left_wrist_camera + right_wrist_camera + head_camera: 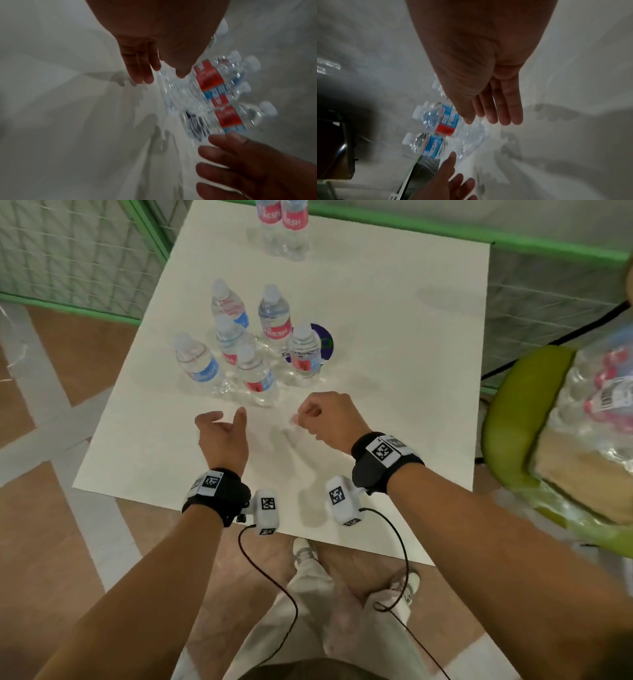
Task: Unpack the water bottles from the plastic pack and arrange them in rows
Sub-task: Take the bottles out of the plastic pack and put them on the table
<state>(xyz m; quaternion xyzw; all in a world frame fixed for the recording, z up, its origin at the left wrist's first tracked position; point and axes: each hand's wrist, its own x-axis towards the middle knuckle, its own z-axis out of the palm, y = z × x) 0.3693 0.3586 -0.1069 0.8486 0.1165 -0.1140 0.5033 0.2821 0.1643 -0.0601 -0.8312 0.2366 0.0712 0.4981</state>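
Several clear water bottles [260, 381] with red and blue labels and white caps stand in a loose cluster at the middle of the white table [394, 392]. Two more bottles [284, 231] stand together at the far edge. My left hand [224, 419] hovers just in front of the cluster, thumb spread, holding nothing. To its right, my right hand [308, 412] hangs over the table with relaxed fingers, also holding nothing. The wrist views show the left hand [145, 75] and right hand [491, 119] with straight fingers near the bottles [211, 78] [447, 121].
The plastic pack [603, 398], with more bottles inside, lies on a green chair [507, 419] at the right. A dark blue disc [325, 340] lies under the right-hand bottle of the cluster. Green-framed mesh panels [68, 251] stand behind the table.
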